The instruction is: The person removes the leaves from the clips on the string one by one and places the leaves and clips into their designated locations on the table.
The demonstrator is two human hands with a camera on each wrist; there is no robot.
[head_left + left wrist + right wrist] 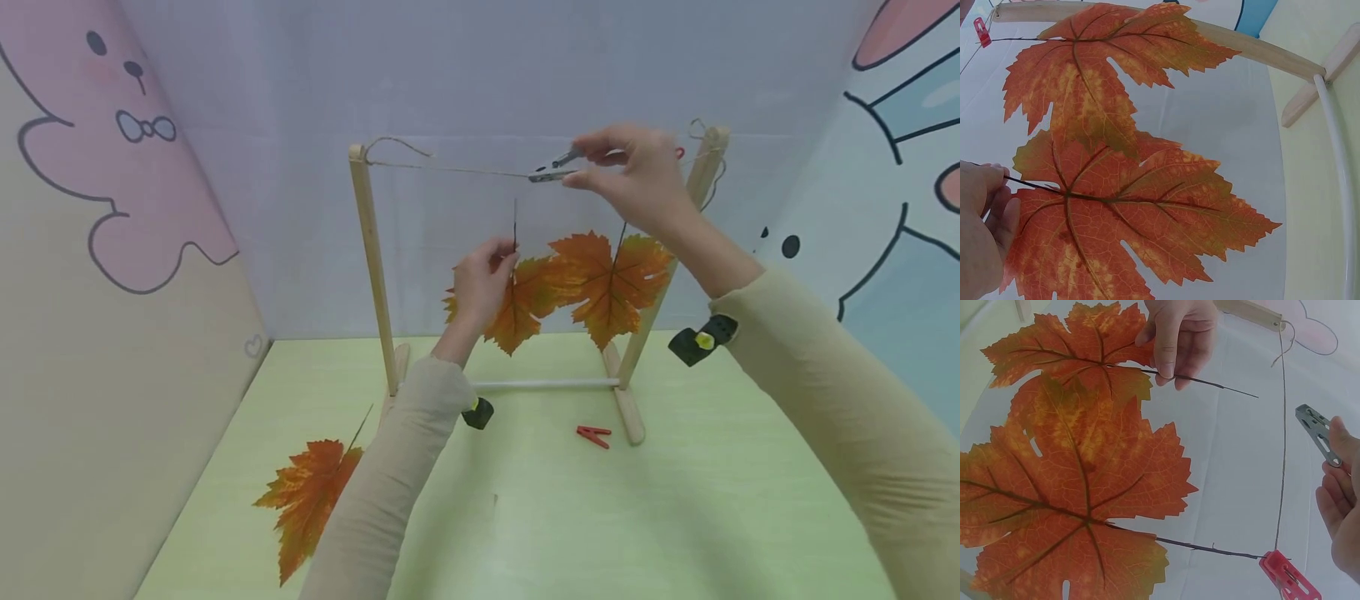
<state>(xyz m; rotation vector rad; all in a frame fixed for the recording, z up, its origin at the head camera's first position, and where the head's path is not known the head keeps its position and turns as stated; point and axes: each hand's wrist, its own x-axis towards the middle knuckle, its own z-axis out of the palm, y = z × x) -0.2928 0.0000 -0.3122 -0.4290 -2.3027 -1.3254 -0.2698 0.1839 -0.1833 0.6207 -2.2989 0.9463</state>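
Observation:
My left hand (pixel 483 279) pinches the dark thin stem of an orange maple leaf (pixel 1147 200). The stem's free end points up, below the string (pixel 1284 425), and the blade hangs beneath my fingers. Up at the string, my right hand (pixel 637 171) holds a grey clothespin (pixel 1317 434) between thumb and fingers. In the right wrist view a small gap shows between its tip and the string. A second maple leaf (pixel 1072 487) hangs from the string, its stem clipped by a red clothespin (pixel 1288 578). The two leaves overlap in view.
The string runs between two wooden posts, the left post (pixel 372 267) and the right post (pixel 645 333). A white rod (pixel 547 384) joins them low down. On the table (pixel 562 517) lie another maple leaf (pixel 315 500) at the left and a loose red clothespin (pixel 594 435).

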